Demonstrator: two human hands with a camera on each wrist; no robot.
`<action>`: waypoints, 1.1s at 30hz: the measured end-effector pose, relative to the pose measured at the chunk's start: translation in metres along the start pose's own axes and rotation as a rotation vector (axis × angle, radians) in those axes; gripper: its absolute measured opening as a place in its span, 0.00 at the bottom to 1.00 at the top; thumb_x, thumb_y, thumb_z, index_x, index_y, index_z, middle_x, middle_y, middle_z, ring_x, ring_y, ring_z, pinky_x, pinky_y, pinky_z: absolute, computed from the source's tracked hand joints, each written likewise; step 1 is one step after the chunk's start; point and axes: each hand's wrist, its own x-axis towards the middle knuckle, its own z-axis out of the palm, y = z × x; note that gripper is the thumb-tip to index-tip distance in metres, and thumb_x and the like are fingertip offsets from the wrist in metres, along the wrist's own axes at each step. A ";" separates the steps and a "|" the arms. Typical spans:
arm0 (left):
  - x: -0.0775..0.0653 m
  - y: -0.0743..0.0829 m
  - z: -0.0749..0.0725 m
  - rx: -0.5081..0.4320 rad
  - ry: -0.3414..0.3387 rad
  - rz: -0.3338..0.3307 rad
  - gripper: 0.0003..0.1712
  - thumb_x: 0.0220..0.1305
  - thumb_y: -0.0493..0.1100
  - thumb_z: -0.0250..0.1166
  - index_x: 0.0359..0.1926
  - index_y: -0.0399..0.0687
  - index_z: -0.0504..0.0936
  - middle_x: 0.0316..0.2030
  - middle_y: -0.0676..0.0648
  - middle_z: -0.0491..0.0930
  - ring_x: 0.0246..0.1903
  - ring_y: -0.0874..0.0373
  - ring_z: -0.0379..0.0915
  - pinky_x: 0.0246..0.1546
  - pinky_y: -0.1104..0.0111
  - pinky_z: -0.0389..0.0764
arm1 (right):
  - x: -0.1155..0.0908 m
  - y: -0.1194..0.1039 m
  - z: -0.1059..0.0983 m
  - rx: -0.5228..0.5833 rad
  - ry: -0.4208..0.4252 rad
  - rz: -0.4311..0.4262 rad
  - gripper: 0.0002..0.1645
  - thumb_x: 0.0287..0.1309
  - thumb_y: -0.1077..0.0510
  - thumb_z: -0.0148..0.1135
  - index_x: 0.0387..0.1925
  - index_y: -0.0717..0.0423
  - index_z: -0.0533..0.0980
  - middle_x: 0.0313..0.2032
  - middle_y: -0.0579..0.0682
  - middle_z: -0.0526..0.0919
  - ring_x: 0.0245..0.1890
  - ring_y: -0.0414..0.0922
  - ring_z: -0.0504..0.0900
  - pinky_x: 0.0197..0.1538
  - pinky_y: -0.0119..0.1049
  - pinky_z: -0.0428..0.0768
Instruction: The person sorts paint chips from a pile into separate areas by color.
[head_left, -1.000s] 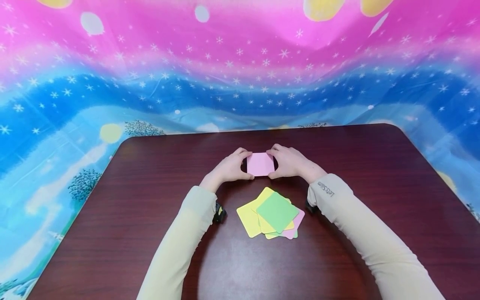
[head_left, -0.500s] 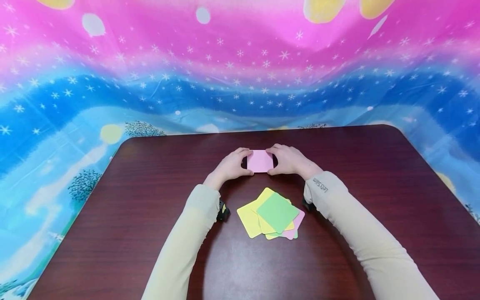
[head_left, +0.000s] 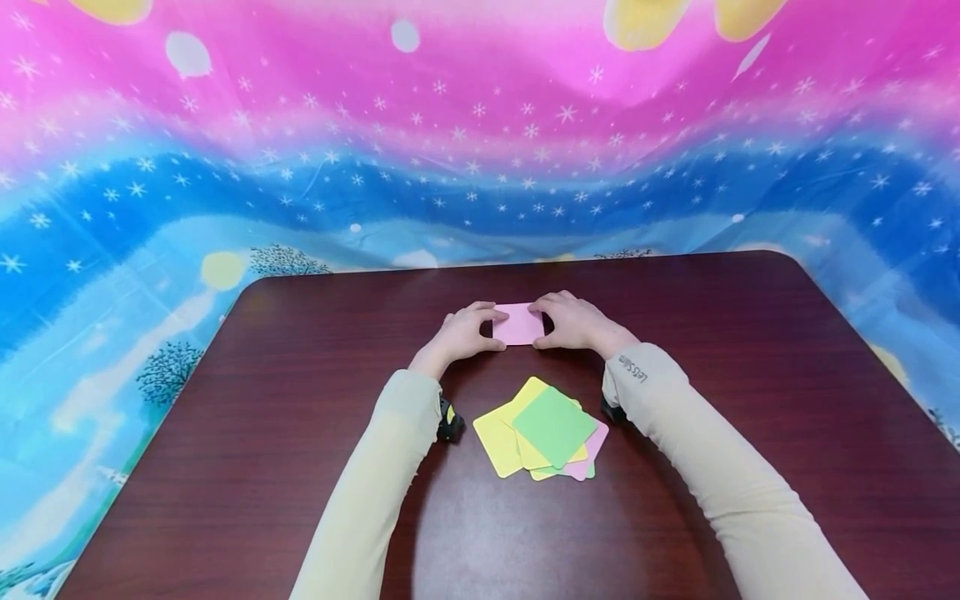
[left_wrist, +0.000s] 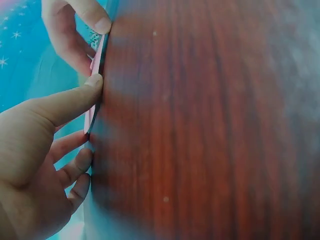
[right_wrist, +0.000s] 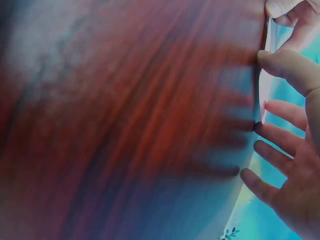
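A pink card (head_left: pixel 519 325) lies flat, low at the table's far middle, with a hand at each end. My left hand (head_left: pixel 465 331) grips its left end, thumb at the near edge and a fingertip over the far part of its top. My right hand (head_left: pixel 579 322) holds the right end in the same way. From the left wrist view, the card (left_wrist: pixel 89 117) shows as a thin strip, with the left thumb (left_wrist: pixel 75 100) on its near edge. Nearer to me, a loose pile of cards has a green card (head_left: pixel 555 427) on top.
Under the green card, a yellow card (head_left: pixel 495 442) and a pink card (head_left: pixel 597 442) stick out, fanned at angles. A patterned cloth (head_left: pixel 480 200) hangs behind the dark wooden table (head_left: pixel 315 333). Both sleeves reach in from the near side, with a black wrist camera (head_left: pixel 450 423) under the left cuff.
The pink card has shifted slightly away from me and a little left, held in both hands. Fingertips now reach further over its top. The pile of cards stays put.
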 end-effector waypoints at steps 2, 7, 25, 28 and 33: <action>0.000 0.001 0.000 0.001 -0.013 -0.004 0.31 0.54 0.55 0.65 0.60 0.61 0.71 0.66 0.49 0.59 0.65 0.51 0.53 0.59 0.49 0.54 | 0.000 0.000 -0.001 0.006 -0.020 0.005 0.40 0.47 0.41 0.63 0.61 0.51 0.66 0.62 0.55 0.64 0.61 0.54 0.60 0.60 0.55 0.61; -0.001 0.004 -0.004 -0.006 -0.042 -0.008 0.31 0.55 0.54 0.64 0.61 0.61 0.70 0.66 0.49 0.56 0.65 0.47 0.52 0.59 0.50 0.53 | 0.002 -0.002 -0.004 0.001 -0.056 0.020 0.39 0.48 0.42 0.63 0.61 0.50 0.66 0.62 0.55 0.62 0.61 0.54 0.59 0.60 0.55 0.59; -0.004 0.003 -0.001 0.042 -0.064 -0.002 0.31 0.57 0.56 0.60 0.63 0.63 0.66 0.68 0.48 0.53 0.63 0.45 0.52 0.56 0.52 0.54 | 0.002 0.000 0.002 0.044 -0.044 0.000 0.40 0.49 0.45 0.62 0.63 0.54 0.63 0.63 0.58 0.60 0.62 0.57 0.57 0.61 0.58 0.57; -0.004 0.003 -0.001 0.046 -0.061 0.000 0.34 0.56 0.56 0.61 0.65 0.63 0.62 0.67 0.47 0.53 0.63 0.46 0.52 0.56 0.52 0.54 | 0.001 0.000 0.002 0.053 -0.030 -0.001 0.43 0.48 0.45 0.62 0.64 0.56 0.60 0.62 0.57 0.62 0.62 0.56 0.58 0.61 0.57 0.58; -0.006 0.004 -0.003 0.024 -0.063 -0.025 0.41 0.55 0.56 0.62 0.68 0.60 0.56 0.67 0.45 0.52 0.65 0.46 0.49 0.60 0.51 0.51 | -0.001 -0.001 0.000 0.080 -0.030 0.022 0.50 0.48 0.44 0.63 0.67 0.59 0.53 0.64 0.59 0.59 0.64 0.57 0.57 0.62 0.55 0.57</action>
